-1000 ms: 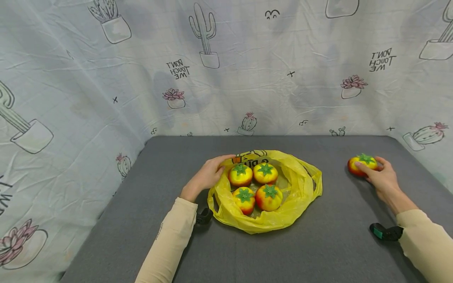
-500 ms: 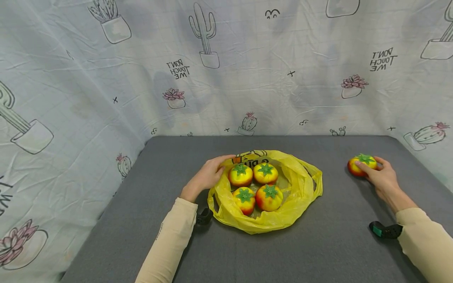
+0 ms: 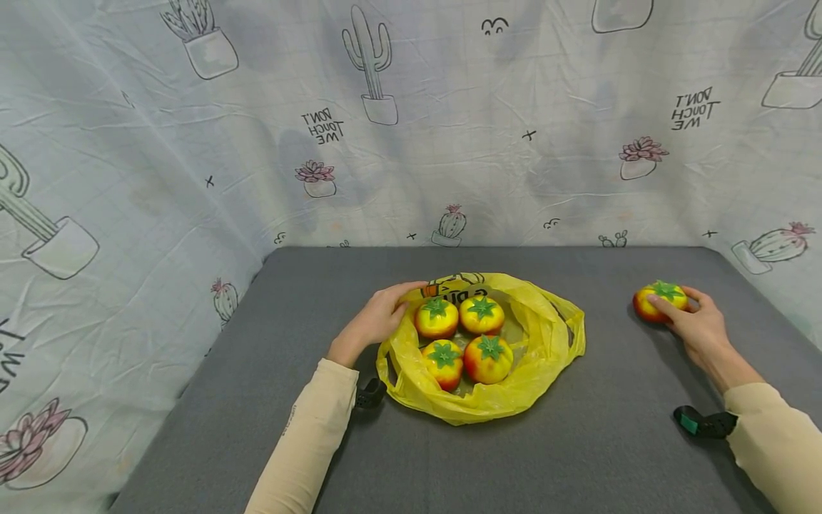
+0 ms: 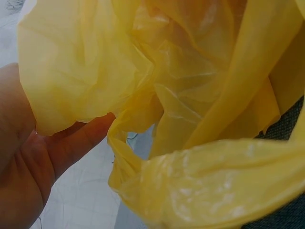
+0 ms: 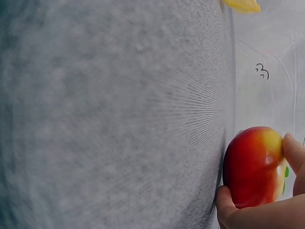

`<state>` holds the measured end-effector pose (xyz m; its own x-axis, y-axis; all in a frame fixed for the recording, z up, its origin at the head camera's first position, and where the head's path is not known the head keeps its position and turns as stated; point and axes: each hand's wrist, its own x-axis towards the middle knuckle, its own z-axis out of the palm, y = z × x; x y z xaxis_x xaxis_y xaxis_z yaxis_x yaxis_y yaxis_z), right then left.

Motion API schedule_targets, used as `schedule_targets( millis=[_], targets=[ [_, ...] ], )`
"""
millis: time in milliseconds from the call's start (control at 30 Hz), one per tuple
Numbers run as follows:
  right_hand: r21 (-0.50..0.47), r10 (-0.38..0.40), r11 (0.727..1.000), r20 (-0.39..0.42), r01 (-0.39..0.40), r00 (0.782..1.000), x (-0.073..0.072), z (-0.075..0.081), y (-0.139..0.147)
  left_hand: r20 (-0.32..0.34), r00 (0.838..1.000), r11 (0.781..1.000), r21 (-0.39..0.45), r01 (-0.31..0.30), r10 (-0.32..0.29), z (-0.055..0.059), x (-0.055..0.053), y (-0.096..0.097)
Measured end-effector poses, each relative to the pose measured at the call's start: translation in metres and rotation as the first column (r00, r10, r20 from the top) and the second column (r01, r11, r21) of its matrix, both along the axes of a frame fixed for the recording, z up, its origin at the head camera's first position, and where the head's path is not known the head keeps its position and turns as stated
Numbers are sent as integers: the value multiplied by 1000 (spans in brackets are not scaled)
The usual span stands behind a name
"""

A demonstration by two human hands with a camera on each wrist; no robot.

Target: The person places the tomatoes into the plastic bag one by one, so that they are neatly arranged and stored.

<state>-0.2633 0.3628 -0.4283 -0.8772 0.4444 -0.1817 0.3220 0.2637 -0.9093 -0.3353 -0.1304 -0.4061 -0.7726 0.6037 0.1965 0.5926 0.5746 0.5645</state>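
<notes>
A yellow plastic bag (image 3: 546, 364) lies with its mouth spread wide in the middle of the table. Several red-and-yellow tomatoes (image 3: 489, 360) with green star-shaped tops sit inside it. My left hand (image 3: 375, 315) holds the bag's left rim; in the left wrist view its fingers (image 4: 78, 145) go partly behind the thin plastic (image 4: 214, 186). Far to the right, my right hand (image 3: 700, 330) grips another tomato (image 3: 647, 307) from its right side, thumb on the upper side. The right wrist view shows this tomato (image 5: 252, 167) low against the tabletop, between thumb and fingers.
The dark grey tabletop (image 3: 597, 442) reaches back to a white cloth (image 3: 411, 178) printed with cacti, which also hangs along the left and right sides. A bag handle loop (image 3: 574, 325) sticks out on the bag's right. Both wrists wear black straps.
My right hand and the tomato in it have shifted very slightly to the right. The left hand, the bag and the tomatoes inside it look the same.
</notes>
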Motion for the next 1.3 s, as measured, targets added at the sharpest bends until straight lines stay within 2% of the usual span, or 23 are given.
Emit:
schedule_targets(
  millis=[333,533,700,900,1167,1300],
  targets=[
    [-9,3,1000,-14,-3,1000,2,8,-6,-4,1000,1000,1,6,-6,0,-1,0],
    [-36,68,997,-52,-70,996,4,18,-24,-4,1000,1000,-7,4,-4,1,0,0],
    [-7,161,987,-91,-162,983,7,22,-43,-9,1000,1000,-3,6,-6,1,0,0],
    [15,263,965,-124,-263,957,12,27,-65,-6,1000,1000,0,11,-11,1,0,-1],
    [81,404,915,-116,-396,908,18,33,-94,-3,1000,1000,4,14,-14,3,0,0],
    [123,471,880,-109,-458,875,23,36,-107,-3,1000,1000,4,14,-14,3,0,0]
  ],
)
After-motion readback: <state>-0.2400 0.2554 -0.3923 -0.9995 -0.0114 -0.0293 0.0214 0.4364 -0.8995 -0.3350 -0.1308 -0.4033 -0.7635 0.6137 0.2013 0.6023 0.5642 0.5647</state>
